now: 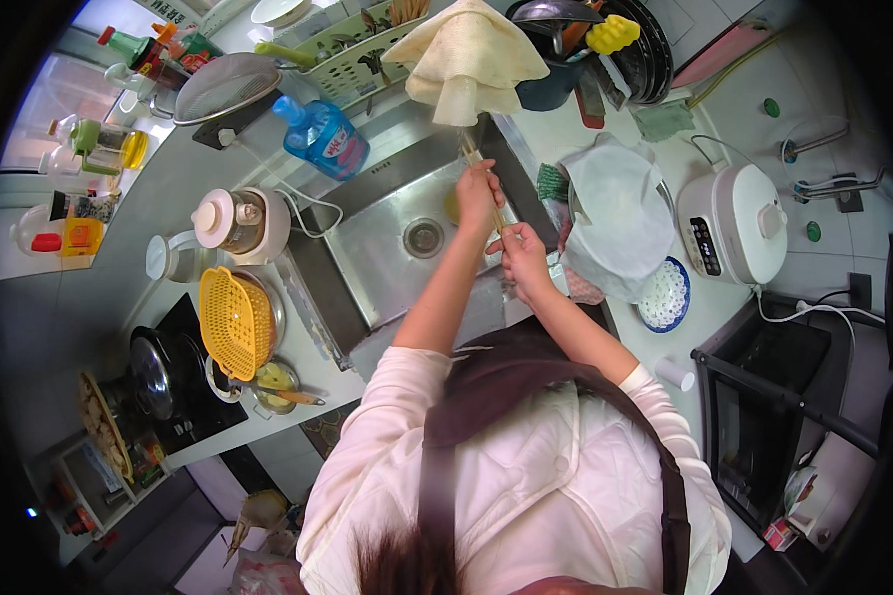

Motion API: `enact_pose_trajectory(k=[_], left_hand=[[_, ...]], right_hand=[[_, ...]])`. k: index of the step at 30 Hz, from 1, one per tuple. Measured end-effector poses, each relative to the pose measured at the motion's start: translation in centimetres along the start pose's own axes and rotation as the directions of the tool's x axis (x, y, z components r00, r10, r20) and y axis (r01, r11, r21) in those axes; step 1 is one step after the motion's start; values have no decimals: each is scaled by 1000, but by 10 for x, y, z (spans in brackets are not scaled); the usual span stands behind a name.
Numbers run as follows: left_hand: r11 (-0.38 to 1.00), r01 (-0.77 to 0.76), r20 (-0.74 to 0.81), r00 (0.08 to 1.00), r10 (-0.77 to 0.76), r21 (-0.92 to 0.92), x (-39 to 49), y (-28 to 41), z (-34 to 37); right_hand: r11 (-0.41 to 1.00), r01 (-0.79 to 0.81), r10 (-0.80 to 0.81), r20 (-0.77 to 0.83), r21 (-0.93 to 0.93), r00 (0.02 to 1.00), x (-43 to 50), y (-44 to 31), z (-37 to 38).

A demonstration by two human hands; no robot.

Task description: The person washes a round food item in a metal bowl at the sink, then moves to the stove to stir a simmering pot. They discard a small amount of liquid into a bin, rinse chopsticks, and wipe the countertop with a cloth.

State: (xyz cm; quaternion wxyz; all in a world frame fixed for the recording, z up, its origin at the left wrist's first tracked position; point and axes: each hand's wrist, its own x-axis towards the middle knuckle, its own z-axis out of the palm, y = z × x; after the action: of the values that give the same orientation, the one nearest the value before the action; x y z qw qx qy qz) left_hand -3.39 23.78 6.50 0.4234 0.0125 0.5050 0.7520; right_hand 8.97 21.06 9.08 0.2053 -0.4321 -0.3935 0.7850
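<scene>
Over the right side of a stainless-steel sink (372,256), my left hand (479,195) is closed around thin wooden sticks that look like chopsticks (473,150). My right hand (522,256) pinches their lower ends, nearer my body. The far ends point up under a cream cloth (469,52) draped at the back of the sink, probably over the faucet, which it hides. A thin stream of water seems to fall by the tips. The drain strainer (423,238) shows at the sink's bottom, with a yellowish round thing (454,207) partly hidden behind my left wrist.
Left of the sink are a blue detergent bottle (327,137), an electric kettle (242,223) and a yellow plastic basket (234,323). A knife (298,396) rests across a bowl there. On the right stand a cloth-covered bowl (614,216), a blue-rimmed plate (664,297) and a white cooker (737,223).
</scene>
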Motion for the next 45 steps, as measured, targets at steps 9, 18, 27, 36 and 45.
enact_pose_trajectory(k=[9, 18, 27, 36, 45], left_hand=[[997, -39, -74, 996, 43, 60, 28, 11, -11], [969, 245, -38, 969, -244, 26, 52, 29, -22], [995, 98, 93, 991, -95, -32, 38, 21, -25], [988, 77, 60, 996, -70, -134, 5, 12, -33], [992, 107, 229, 966, -121, 71, -56, -21, -14]], right_hand=[[964, 139, -142, 2, -225, 990, -8, 17, -4], [604, 411, -503, 74, -683, 861, -13, 11, -19], [886, 309, -322, 21, -346, 947, -7, 6, -18], [919, 252, -255, 31, -302, 967, -14, 9, -7], [995, 61, -66, -63, -74, 996, -8, 0, -10]])
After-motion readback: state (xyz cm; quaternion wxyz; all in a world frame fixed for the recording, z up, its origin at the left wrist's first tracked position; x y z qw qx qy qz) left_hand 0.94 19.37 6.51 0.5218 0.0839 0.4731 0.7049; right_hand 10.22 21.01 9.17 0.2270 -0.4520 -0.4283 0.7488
